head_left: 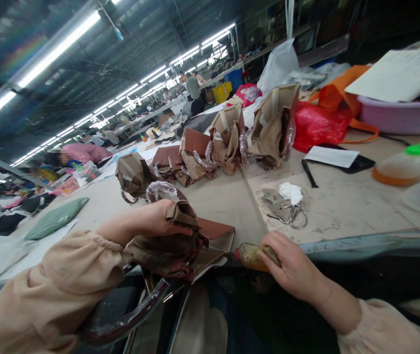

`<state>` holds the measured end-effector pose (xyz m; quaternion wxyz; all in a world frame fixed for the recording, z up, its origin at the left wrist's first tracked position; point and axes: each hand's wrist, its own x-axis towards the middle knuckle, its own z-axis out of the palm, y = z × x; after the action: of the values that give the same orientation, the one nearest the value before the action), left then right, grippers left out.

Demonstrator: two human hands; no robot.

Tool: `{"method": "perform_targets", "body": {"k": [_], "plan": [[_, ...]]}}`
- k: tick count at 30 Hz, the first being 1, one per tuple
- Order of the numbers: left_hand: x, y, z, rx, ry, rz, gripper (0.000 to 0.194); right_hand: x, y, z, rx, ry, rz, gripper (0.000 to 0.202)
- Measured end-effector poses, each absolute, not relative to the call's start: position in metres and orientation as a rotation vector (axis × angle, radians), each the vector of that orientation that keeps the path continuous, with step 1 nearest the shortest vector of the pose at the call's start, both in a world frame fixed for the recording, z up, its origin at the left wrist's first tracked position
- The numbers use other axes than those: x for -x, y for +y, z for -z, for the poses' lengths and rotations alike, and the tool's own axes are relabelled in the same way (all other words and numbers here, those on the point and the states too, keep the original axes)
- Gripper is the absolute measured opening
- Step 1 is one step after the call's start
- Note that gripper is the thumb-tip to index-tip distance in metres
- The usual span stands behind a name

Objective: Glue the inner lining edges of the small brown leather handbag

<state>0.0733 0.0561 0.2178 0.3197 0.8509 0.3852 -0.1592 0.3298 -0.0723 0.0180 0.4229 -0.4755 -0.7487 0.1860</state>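
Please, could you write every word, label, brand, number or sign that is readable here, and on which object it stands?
No text is readable.
White sheet on the purple basin: faint marks, too blurred.
White slip on the black flat item: any print is too small.
Bottle in the right hand: no readable label.

A: Place type?
B: Factory workshop. Rows of strip lights (58, 50) under a dark roof (151, 29).
A: What else?
B: Brown bags (274, 125) lined up on a long worktable (230, 201), scissors (294, 214) lying there too, several people (88, 153) farther back.
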Motion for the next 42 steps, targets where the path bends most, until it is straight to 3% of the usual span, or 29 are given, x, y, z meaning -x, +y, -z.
{"method": "perform_targets", "body": {"k": [22, 31, 42], "plan": [[-0.087, 0.071, -0.220, -2.304, 0.973, 0.525, 0.028, -0.353, -0.050, -0.007, 1.226, -1.796, -0.205, 0.007], [-0.103, 0.099, -0.217, -2.414, 0.795, 0.468, 0.023, -0.355, -0.051, -0.009, 1.182, -1.812, -0.348, 0.006], [-0.112, 0.122, -0.210, -2.387, 0.851, 0.506, 0.025, -0.361, -0.042, -0.004, 1.227, -1.813, -0.236, 0.006]]}}
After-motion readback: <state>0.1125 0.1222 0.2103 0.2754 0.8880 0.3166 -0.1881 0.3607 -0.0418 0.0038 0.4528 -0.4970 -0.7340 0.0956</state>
